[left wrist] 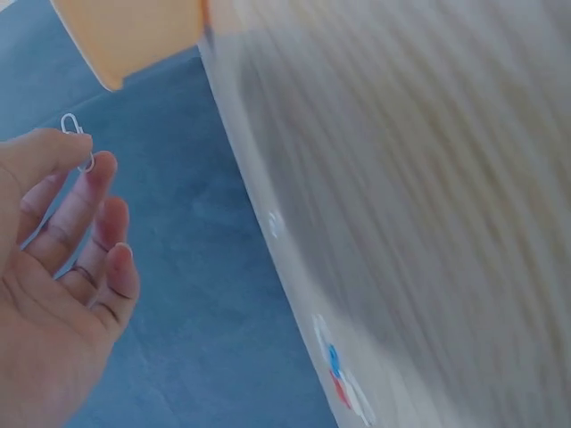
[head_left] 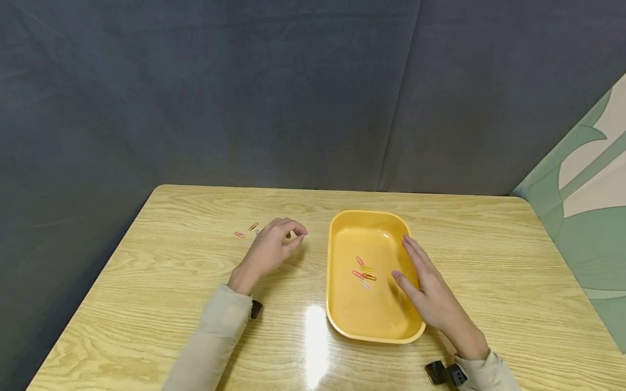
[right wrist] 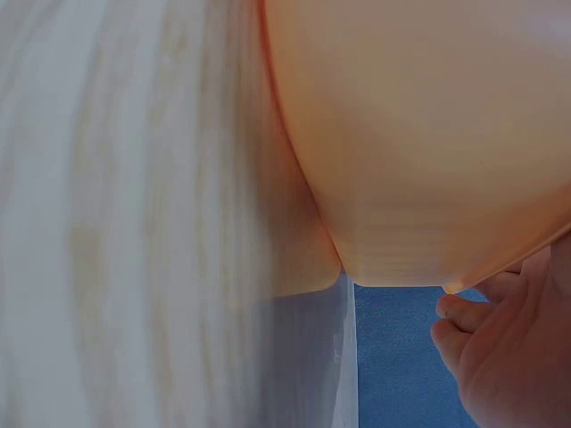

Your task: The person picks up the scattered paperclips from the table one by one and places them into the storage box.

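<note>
My left hand (head_left: 269, 247) pinches a white paper clip (left wrist: 70, 123) between thumb and forefinger, raised over the table left of a yellow tray (head_left: 329, 271). Just behind that hand, a pink paper clip (head_left: 239, 234) and a red paper clip (head_left: 254, 226) lie on the wood, with others partly hidden by the hand. At the tray's right side is my right hand (head_left: 432, 296), fingers extended at the rim and thumb reaching over the inside. Several pink, yellow, red and white paper clips (head_left: 369, 277) lie on the tray's floor.
The wooden table (head_left: 489, 260) ends at a dark cloth (head_left: 274, 108) along its back and left. A green and cream patterned cloth (head_left: 587, 217) is on the right. Light glares off the table in front of the tray.
</note>
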`<action>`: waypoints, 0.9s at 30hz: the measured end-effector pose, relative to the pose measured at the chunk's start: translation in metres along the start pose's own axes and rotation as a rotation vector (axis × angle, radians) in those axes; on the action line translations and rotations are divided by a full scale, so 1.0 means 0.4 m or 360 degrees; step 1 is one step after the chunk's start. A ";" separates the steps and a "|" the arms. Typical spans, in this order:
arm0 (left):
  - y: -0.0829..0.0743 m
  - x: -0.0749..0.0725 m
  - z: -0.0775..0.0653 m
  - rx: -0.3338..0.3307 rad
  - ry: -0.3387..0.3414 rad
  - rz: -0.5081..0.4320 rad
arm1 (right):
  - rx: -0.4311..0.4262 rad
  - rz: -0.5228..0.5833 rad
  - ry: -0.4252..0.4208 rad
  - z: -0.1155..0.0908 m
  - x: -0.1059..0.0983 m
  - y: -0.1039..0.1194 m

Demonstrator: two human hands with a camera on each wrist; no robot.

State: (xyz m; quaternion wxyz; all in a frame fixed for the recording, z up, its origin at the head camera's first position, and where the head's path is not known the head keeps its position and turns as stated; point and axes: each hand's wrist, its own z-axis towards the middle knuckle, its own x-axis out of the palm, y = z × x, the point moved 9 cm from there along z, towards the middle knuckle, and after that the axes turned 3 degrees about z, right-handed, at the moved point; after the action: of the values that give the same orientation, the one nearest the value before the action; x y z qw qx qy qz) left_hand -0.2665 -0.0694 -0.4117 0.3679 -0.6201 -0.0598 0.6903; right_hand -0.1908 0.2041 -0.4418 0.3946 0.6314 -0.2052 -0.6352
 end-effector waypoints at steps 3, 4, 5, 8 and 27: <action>-0.025 -0.001 -0.005 0.0049 -0.0029 -0.0036 | -0.0003 -0.0002 -0.0001 0.000 0.001 -0.001; -0.034 -0.001 -0.008 0.0066 -0.0034 -0.0053 | -0.0004 -0.0003 -0.0003 0.001 0.001 -0.002; -0.043 0.000 -0.010 0.0079 -0.0034 -0.0056 | -0.0005 -0.0005 -0.0004 0.001 0.002 -0.002; -0.068 0.006 -0.017 0.0116 -0.0021 -0.0089 | -0.0015 -0.0010 -0.0010 0.002 0.003 -0.001; -0.243 0.087 -0.030 0.0505 0.0059 -0.0044 | -0.0011 -0.0012 0.0004 0.000 -0.002 -0.003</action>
State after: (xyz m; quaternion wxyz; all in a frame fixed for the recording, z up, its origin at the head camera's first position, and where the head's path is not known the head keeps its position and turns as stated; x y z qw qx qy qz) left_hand -0.2121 0.0166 -0.3900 0.4718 -0.5658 0.0482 0.6744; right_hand -0.1913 0.2054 -0.4424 0.3946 0.6317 -0.2002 -0.6365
